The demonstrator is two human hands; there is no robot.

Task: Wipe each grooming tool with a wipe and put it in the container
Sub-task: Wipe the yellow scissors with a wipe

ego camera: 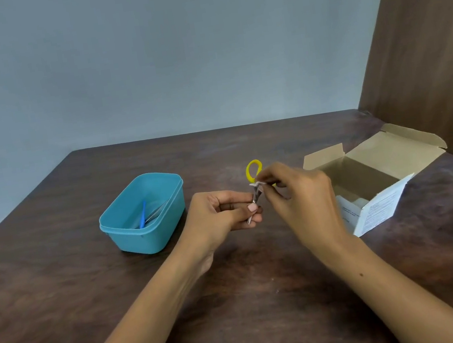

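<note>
Here, at frame centre above the desk (pixel 240 302), the left hand (pixel 220 213) pinches the blades of yellow-handled scissors (pixel 256 193), while the right hand (pixel 297 192) pinches a white wipe (pixel 257 185) against them. The teal container (pixel 129 240) sits left, holding a blue-handled tool (pixel 142 214) and tweezers (pixel 156 212).

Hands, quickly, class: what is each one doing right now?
Left hand: pinches the metal tool.
Right hand: pinches the white wipe against that tool.
</note>
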